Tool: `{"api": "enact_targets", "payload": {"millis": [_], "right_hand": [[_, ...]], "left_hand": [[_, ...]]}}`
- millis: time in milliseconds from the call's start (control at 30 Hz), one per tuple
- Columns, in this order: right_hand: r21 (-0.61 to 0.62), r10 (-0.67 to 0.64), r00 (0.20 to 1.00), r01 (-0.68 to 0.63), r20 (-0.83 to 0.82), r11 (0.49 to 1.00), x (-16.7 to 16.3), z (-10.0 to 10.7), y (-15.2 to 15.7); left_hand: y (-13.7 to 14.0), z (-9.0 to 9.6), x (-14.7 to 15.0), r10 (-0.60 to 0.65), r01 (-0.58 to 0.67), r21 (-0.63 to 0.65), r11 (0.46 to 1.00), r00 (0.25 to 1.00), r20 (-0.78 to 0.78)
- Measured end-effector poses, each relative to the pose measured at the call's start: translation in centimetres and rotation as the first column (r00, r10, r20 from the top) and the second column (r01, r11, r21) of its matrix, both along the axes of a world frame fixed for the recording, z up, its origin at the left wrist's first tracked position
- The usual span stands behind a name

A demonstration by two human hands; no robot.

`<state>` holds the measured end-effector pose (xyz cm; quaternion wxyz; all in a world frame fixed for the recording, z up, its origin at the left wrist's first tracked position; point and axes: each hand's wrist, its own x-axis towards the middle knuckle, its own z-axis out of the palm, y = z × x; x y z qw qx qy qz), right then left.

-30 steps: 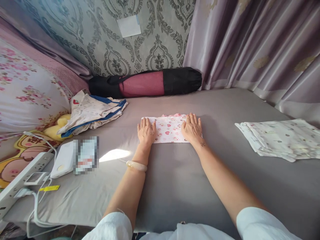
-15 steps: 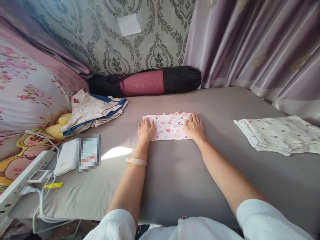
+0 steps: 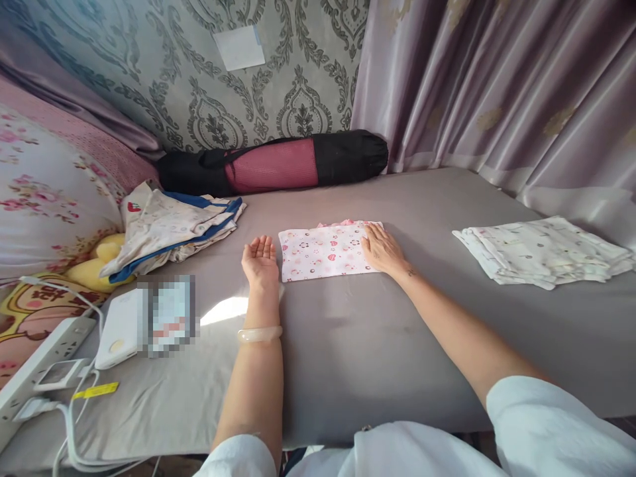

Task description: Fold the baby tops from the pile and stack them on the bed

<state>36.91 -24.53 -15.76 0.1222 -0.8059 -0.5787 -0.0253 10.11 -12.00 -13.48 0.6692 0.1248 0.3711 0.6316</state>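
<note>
A folded white cloth garment [image 3: 318, 255] printed with pink hearts and small flowers lies flat on the grey bed sheet. A bit of pink ruffle [image 3: 342, 223] shows along its far edge. My right hand [image 3: 382, 249] rests palm down on the garment's right end, fingers stretched out. Just off the left end is my left hand [image 3: 261, 260], turned palm up, its fingers loosely curled and holding nothing. A pale bangle [image 3: 260, 334] circles the left wrist.
Folded white printed clothes [image 3: 546, 252] lie to the right. A pile of blue-edged clothes [image 3: 173, 225] sits at the left, near a yellow plush toy [image 3: 94, 268]. Closer are a power bank [image 3: 120, 328], a blurred device [image 3: 171, 315] and a power strip [image 3: 47, 358]. A black-and-pink bag [image 3: 273, 162] lies along the wall.
My left hand has lifted off the garment's left end, moved left and turned palm up. My right hand stays on the right end. The view has shifted slightly.
</note>
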Motion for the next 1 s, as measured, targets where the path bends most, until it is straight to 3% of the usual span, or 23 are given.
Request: {"api": "enact_targets", "payload": {"millis": [233,367,667,867,1000], "right_hand": [[-0.060,-0.006,1.000,0.004,-0.023,0.998,-0.1,1.0,0.4],[-0.053,-0.007,1.000,0.007,0.011,0.999,-1.0,1.4,1.3],[0.011,0.032,0.999,-0.032,0.039,0.999,-1.4,-0.3,1.9],[-0.030,0.002,0.999,-0.001,0.052,1.000,-2.4,0.8,2.4],[-0.005,0.090,0.995,-0.090,0.036,0.996,-5.1,1.1,3.5]], "left_hand": [[-0.1,0.4,-0.5,0.002,0.019,-0.109,0.994,0.982,0.188],[-0.2,0.2,-0.4,-0.050,0.065,-0.074,0.995,0.981,0.187],[0.4,-0.8,-0.7,-0.127,0.131,-0.017,0.991,0.978,0.169],[0.4,-0.4,-0.6,-0.109,0.129,-0.070,0.989,0.966,0.233],[0.2,0.0,-0.5,-0.085,0.115,-0.102,0.988,0.962,0.257]]}}
